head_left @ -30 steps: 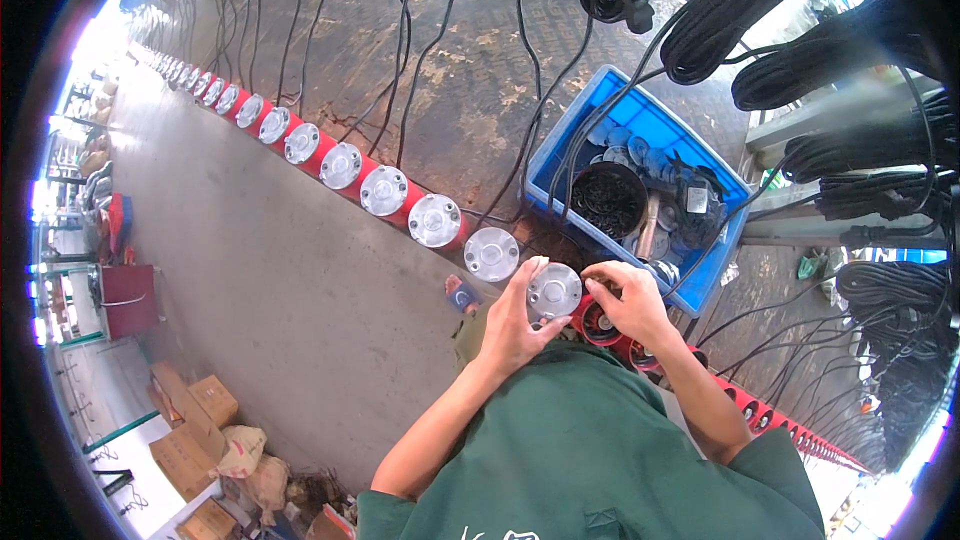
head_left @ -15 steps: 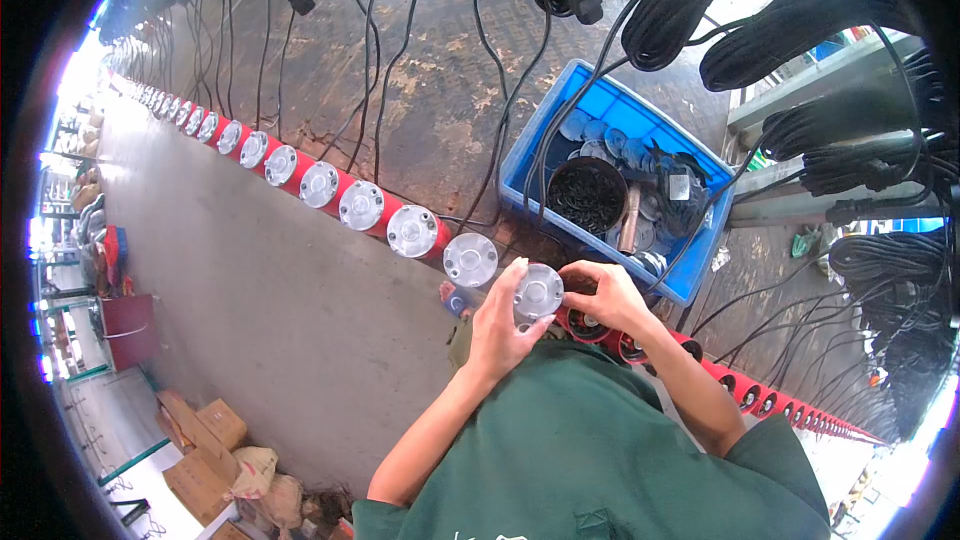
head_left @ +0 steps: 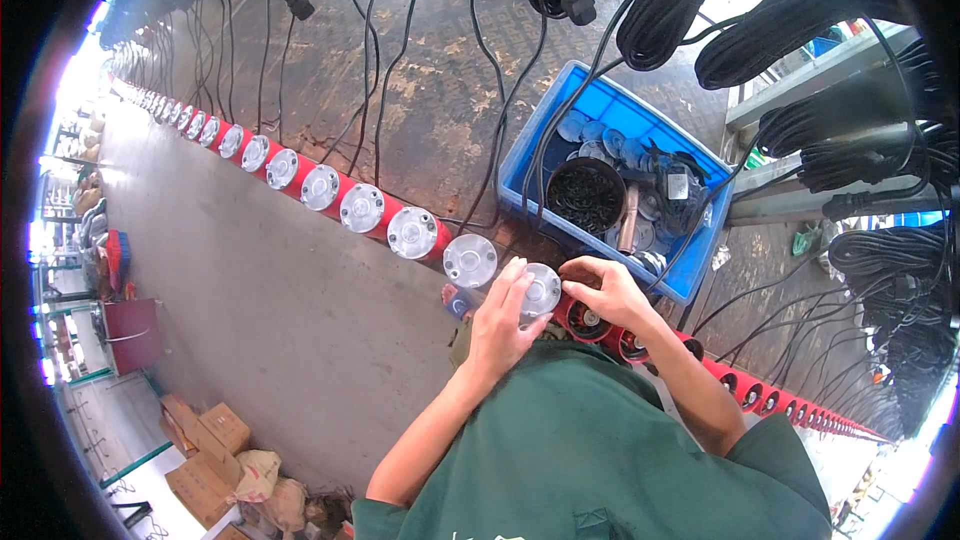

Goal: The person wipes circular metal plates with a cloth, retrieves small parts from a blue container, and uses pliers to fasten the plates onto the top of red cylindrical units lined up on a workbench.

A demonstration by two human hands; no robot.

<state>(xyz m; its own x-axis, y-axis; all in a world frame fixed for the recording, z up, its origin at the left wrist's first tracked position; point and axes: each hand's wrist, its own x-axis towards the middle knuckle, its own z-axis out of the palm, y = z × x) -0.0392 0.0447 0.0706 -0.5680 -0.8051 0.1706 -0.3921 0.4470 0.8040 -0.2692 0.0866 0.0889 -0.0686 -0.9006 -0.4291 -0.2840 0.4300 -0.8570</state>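
**Cartons on the floor, one white tag in the bin**

Brown cardboard boxes (head_left: 205,455) stand stacked at the lower left — beside them a slumped tan sack (head_left: 262,475). Inside the blue crate (head_left: 545,155), a small white label (head_left: 677,187) sits on a dark part.

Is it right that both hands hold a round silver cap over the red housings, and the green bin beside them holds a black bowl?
Not quite: the bin is blue, not green, as the head view shows. The rest stands: left hand and right hand hold the round silver cap over the red housings, and the bin holds a black bowl.
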